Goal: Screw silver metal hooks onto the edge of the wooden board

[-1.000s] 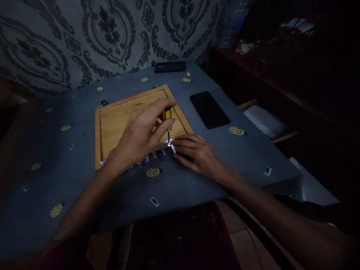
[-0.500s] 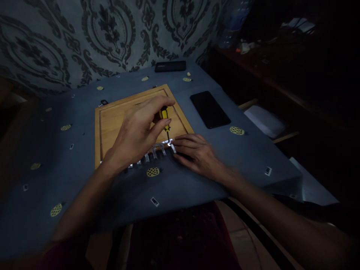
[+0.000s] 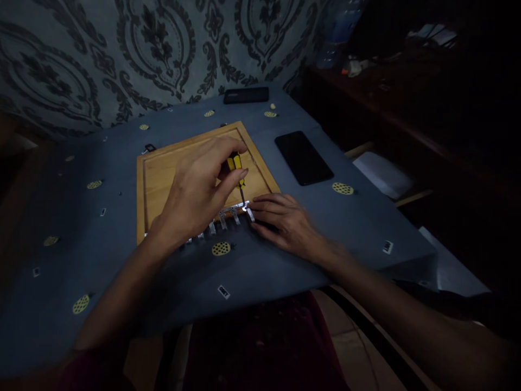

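A yellow and black screwdriver (image 3: 240, 179) stands nearly upright in my left hand (image 3: 203, 179), held between thumb and fingers. Its tip meets the right end of a shiny metal hook strip (image 3: 232, 209) along the near edge of a wooden board (image 3: 163, 184). My right hand (image 3: 287, 222) rests beside that end, its fingers close together and touching the last hook (image 3: 251, 215). Whether those fingertips pinch the hook is hard to make out. Several hooks stick out toward me over the cloth, some hidden behind my left wrist.
A black phone (image 3: 304, 157) lies right of the board, and a dark phone or case (image 3: 246, 95) sits at the back. A small black clip (image 3: 150, 147) is by the board's far left corner. Beyond the blue tablecloth (image 3: 268, 277) stands a plastic bottle (image 3: 340, 32).
The top of the screwdriver and the fingers of my left hand have shifted slightly left. My right hand stays in place at the hook.
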`<state>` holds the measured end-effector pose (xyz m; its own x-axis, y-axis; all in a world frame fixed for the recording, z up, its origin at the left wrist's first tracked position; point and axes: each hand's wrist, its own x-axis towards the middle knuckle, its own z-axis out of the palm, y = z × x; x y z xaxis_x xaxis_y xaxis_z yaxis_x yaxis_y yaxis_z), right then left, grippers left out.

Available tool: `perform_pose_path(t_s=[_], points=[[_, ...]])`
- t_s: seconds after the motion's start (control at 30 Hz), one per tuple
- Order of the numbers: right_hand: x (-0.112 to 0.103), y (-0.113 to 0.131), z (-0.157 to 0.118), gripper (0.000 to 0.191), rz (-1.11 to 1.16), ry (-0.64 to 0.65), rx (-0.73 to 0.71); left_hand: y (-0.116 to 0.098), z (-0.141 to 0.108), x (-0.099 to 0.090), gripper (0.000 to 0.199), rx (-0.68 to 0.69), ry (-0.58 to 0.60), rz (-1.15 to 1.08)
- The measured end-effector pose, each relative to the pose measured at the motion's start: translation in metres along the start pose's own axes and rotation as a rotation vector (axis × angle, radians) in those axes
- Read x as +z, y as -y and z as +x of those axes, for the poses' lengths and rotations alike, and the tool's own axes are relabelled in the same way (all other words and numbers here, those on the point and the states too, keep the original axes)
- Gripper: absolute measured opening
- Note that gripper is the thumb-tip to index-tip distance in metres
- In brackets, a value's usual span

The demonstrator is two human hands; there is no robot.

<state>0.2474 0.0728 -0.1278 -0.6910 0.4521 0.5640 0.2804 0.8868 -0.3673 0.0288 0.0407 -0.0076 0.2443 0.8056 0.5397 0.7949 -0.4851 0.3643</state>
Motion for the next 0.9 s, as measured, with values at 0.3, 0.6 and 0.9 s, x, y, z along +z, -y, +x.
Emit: perform_pose_path(t_s=[0.3, 0.6, 0.9], points=[[0.0014, -0.0016, -0.0007, 0.02, -0.022, -0.004, -0.007, 0.0033, -0.001, 0.0036, 0.019, 0.003, -0.006, -0.017], [-0.0001, -0.0005, 0.0001, 0.021, -0.022, 0.003, -0.011, 0.0011, -0.0005, -0.0006, 0.023, 0.039, 0.019, -0.034], [0.0004, -0.0003, 0.0012, 0.02, -0.021, -0.025, -0.039, 0.0006, -0.0014, 0.0078, 0.021, 0.027, -0.039, 0.002]])
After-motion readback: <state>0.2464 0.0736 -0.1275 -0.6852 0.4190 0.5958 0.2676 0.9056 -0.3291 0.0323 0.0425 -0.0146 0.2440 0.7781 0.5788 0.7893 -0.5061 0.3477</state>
